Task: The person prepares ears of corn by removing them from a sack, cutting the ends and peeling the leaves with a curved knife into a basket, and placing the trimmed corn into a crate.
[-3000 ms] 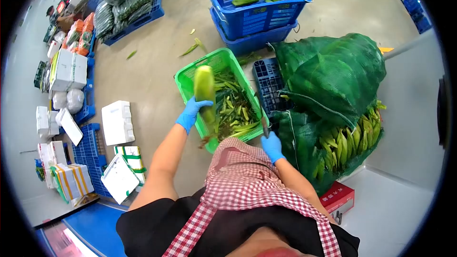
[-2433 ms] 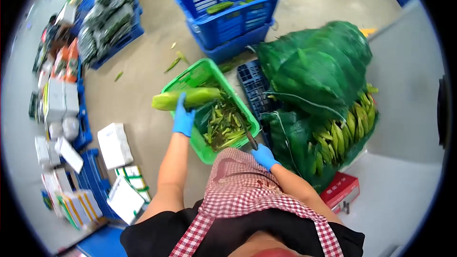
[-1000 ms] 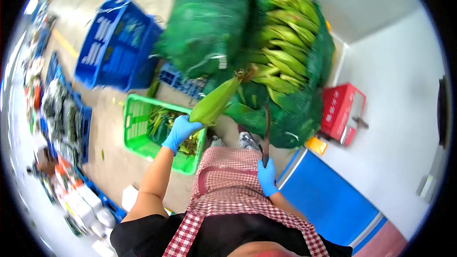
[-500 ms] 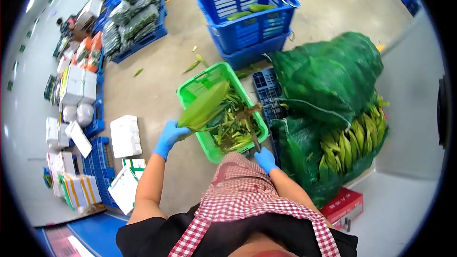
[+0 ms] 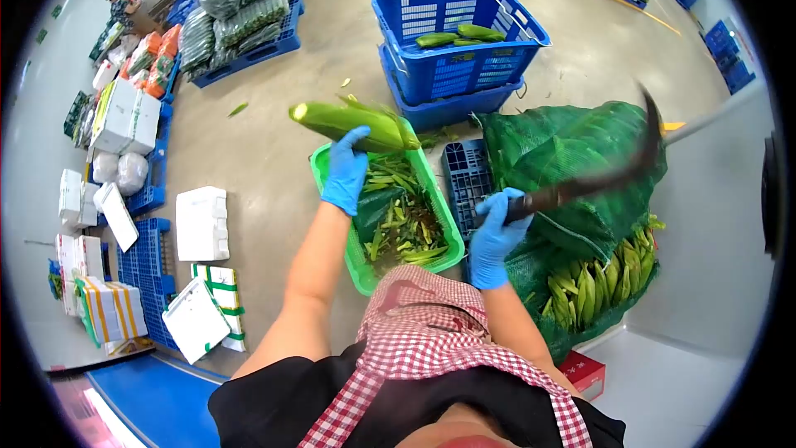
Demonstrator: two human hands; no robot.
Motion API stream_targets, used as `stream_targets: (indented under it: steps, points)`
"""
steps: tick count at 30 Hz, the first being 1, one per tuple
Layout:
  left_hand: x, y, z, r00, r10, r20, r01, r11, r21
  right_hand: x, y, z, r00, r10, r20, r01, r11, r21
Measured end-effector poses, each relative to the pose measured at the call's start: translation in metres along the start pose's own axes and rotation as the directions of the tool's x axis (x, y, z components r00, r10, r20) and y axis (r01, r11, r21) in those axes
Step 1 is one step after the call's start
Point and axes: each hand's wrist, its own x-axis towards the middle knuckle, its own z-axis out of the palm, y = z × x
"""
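A person in a red-and-white checked apron (image 5: 431, 353) stands over a green crate (image 5: 359, 271), with a blue-gloved hand on each side. The left hand (image 5: 347, 168) has its fingers curled around an ear of corn (image 5: 327, 121) in its green husk, holding it nearly level above the far end of the crate. The pale cut end of the ear points to the left, past the crate's rim, and a loose husk leaf sticks up from its top. The right hand (image 5: 499, 236) grips a curved blade (image 5: 572, 188) by its dark handle, the blade reaching out to the right and hooking upward at the tip, well apart from the ear. Inside the crate lie husk trimmings (image 5: 408, 232). Beyond it, a blue basket (image 5: 452, 70) holding a few green ears (image 5: 481, 33) sits in another blue basket (image 5: 456, 106). To the right, a full green mesh sack (image 5: 555, 145) rests on a lower sack (image 5: 531, 264), where husked-in corn (image 5: 593, 294) shows. A red box (image 5: 585, 375) stands near that lower sack.
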Motion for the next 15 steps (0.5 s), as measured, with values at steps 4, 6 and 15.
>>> stream_targets:
  steps: [4, 6, 15]
  points:
    - [-0.010, -0.052, -0.017, 0.993, 0.028, -0.110, -0.012, 0.989, 0.150, -0.064, 0.159, -0.031, 0.788, 0.492, 0.370, 0.086, 0.507, -0.857]
    - [-0.006, -0.072, -0.034, 0.982, 0.070, -0.174, -0.042, 0.986, 0.160, -0.093, 0.196, -0.093, 0.454, 0.811, 0.368, 0.077, 0.376, -0.924]
    - [0.140, -0.092, 0.080, 0.947, -0.320, 0.018, 0.311, 0.903, -0.298, -0.068, 0.137, -0.223, 0.363, 0.920, -0.150, -0.624, 0.120, -0.772]
